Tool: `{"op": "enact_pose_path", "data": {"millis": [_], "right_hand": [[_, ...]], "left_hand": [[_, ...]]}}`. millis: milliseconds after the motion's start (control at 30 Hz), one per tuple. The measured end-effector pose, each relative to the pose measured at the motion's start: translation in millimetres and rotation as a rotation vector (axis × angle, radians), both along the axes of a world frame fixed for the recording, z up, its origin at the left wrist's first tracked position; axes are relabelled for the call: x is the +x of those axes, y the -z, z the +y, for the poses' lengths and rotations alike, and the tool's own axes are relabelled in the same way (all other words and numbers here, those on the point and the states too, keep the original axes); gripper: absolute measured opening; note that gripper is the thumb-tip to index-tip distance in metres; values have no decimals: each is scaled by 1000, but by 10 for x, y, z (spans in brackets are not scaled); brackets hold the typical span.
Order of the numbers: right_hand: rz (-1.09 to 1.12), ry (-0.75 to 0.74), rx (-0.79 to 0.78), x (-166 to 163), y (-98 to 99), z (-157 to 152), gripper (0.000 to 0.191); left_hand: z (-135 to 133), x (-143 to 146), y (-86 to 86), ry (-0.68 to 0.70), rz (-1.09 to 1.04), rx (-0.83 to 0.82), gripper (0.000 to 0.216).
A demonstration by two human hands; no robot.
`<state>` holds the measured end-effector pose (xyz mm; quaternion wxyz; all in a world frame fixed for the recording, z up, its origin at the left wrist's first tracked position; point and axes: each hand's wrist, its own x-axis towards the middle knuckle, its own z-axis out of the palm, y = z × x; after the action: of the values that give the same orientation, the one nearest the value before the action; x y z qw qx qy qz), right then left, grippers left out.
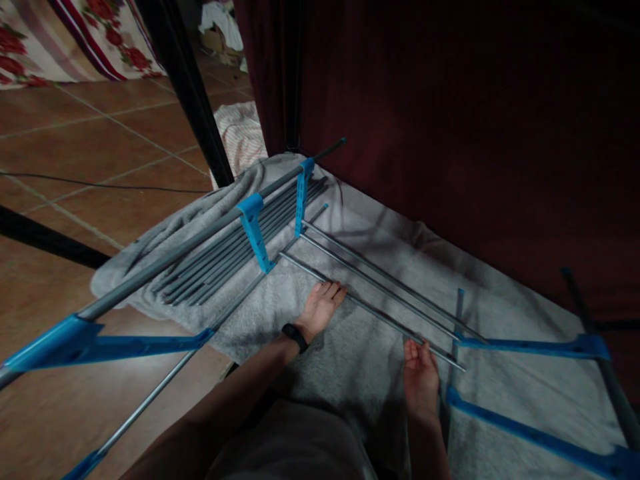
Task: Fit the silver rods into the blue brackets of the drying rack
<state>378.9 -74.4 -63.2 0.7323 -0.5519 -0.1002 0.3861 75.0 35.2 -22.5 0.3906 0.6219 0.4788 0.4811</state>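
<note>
Both of my hands are on a thin grey metal rod point(380, 315) that slants from upper left to lower right. My left hand point(323, 308), with a dark band at the wrist, closes its fingers over the rod near its middle. Close to the rod's lower right end, my right hand point(420, 373) pinches it from below. Just behind it, two similar rods point(380, 268) run to a blue plastic bracket point(535, 347) on the right. The held rod's far end lies beside another blue bracket point(257, 233) on a long grey side tube point(190, 248).
Several loose rods point(230, 257) lie bundled on the grey blanket point(340, 353) at left. Another blue bracket point(535, 430) stands at lower right. A dark red cloth point(450, 133) hangs behind. Black poles point(187, 87) rise at left above the tiled floor point(125, 127), where a cable point(100, 183) runs.
</note>
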Motion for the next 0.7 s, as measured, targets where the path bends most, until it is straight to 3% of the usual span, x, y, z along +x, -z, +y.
{"op": "enact_pose_path", "data": {"millis": [233, 400, 567, 700], "right_hand": [[2, -7, -44, -27, -67, 29, 16], [-9, -47, -54, -14, -60, 49, 23], [-37, -52, -2, -47, -48, 42, 29], [-3, -26, 32, -43, -9, 41, 32]], "left_hand": [[-13, 0, 25, 13, 86, 53, 19], [-20, -11, 110, 48, 201, 104, 26], [14, -13, 170, 59, 394, 119, 42], [24, -15, 114, 43, 647, 62, 57]]}}
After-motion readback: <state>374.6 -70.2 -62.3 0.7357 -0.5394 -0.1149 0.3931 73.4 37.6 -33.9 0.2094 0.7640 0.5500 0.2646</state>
